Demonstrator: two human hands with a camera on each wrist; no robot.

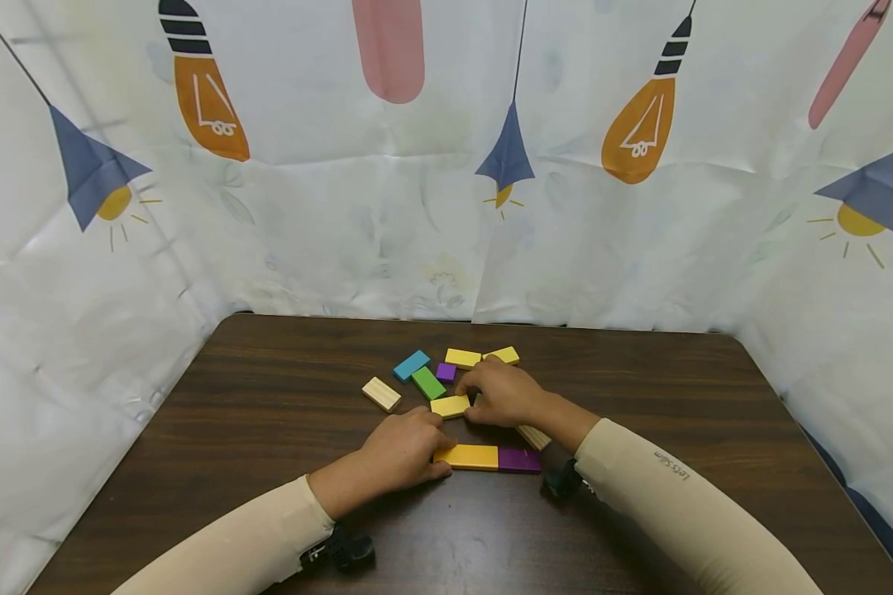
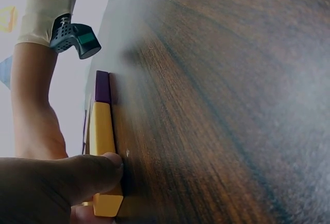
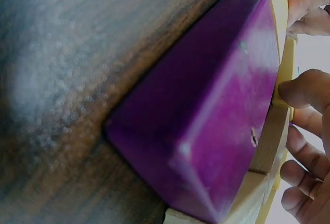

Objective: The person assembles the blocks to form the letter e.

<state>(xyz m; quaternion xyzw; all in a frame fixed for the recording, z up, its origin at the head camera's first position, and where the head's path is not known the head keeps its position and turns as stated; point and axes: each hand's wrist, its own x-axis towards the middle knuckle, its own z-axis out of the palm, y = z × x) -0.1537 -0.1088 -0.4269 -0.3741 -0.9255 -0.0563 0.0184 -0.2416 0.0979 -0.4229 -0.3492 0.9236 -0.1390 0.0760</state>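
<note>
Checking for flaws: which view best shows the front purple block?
Right wrist: the front purple block is large and close, a small mark showing. Head shows its top, small, against a yellow block; left wrist shows it small, beyond that block.

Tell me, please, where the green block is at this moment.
In the head view, the green block lies between the blue block and a yellow block, left of the right hand.

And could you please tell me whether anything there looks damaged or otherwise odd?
Yes, one small thing: the front purple block, end to end with a yellow block, has a little mark on its top that breaks the smooth paint. I can't tell whether it's a chip or dirt.
</note>
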